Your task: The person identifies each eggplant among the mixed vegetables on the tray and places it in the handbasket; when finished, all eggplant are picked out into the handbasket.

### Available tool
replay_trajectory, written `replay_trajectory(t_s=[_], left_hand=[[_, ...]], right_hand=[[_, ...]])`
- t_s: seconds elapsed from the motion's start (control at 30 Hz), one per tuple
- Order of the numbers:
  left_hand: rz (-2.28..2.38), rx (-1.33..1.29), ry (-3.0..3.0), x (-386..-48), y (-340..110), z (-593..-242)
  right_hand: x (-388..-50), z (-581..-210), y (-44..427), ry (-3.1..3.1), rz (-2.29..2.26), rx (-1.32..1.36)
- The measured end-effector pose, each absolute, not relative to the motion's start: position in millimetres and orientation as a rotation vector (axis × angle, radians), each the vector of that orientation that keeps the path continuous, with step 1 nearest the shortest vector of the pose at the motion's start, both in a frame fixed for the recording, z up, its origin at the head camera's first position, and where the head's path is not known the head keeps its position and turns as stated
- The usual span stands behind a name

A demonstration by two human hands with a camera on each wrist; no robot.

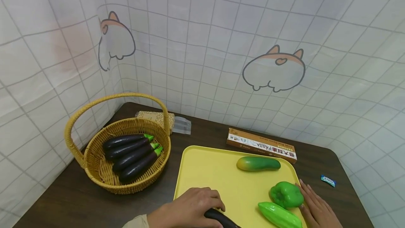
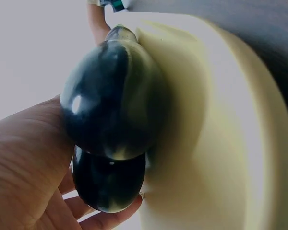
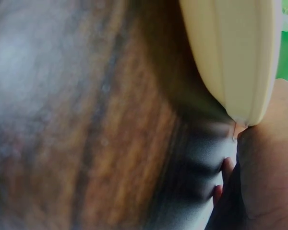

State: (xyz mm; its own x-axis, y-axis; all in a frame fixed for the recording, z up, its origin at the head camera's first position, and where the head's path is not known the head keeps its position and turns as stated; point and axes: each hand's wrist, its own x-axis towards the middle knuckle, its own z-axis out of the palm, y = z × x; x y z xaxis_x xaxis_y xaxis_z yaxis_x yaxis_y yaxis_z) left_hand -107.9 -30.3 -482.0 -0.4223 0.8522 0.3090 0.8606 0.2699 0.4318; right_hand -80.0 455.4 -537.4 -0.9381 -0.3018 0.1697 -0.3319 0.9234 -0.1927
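Observation:
At the tray's near side my left hand (image 1: 193, 208) curls its fingers over a dark eggplant (image 1: 221, 217), partly cut off by the frame. In the left wrist view two glossy eggplants (image 2: 110, 100) lie against the palm, with fingertips curled round the lower one. They are over the yellow tray (image 1: 205, 171). My right hand (image 1: 319, 208) rests along the tray's right edge with fingers extended, beside a green bell pepper (image 1: 286, 194). A light-green ridged vegetable (image 1: 280, 215) lies in front of the pepper. Farther back on the tray is a green cucumber-like vegetable (image 1: 257, 163) with a yellowish end.
A wicker basket (image 1: 139, 187) with a tall handle stands left, holding several eggplants (image 1: 133, 154). Behind it lies a bag of pale grains (image 1: 155, 116). A pasta box (image 1: 261, 145) sits behind the tray, a small blue packet (image 1: 328, 181) at right. Tiled-pattern curtain surrounds the dark table.

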Motion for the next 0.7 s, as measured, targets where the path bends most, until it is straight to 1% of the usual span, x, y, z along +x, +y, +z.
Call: replay_trajectory(t_s=[0.23,0.47,0.7], left_hand=[[-0.832,-1.667,-2.495,-110.2,-28.8,-481.1],[-0.761,-1.725,-2.481,-113.2,-24.8,-480.6],[-0.702,-1.714,-2.461,-114.2,-23.9,-484.5]], right_hand=[[-82.7,-536.0,456.2,-2.944,0.36,0.492],[-82.8,-533.6,455.3,-2.979,0.401,0.463],[-83.3,-538.5,457.2,-2.922,0.312,0.512]])
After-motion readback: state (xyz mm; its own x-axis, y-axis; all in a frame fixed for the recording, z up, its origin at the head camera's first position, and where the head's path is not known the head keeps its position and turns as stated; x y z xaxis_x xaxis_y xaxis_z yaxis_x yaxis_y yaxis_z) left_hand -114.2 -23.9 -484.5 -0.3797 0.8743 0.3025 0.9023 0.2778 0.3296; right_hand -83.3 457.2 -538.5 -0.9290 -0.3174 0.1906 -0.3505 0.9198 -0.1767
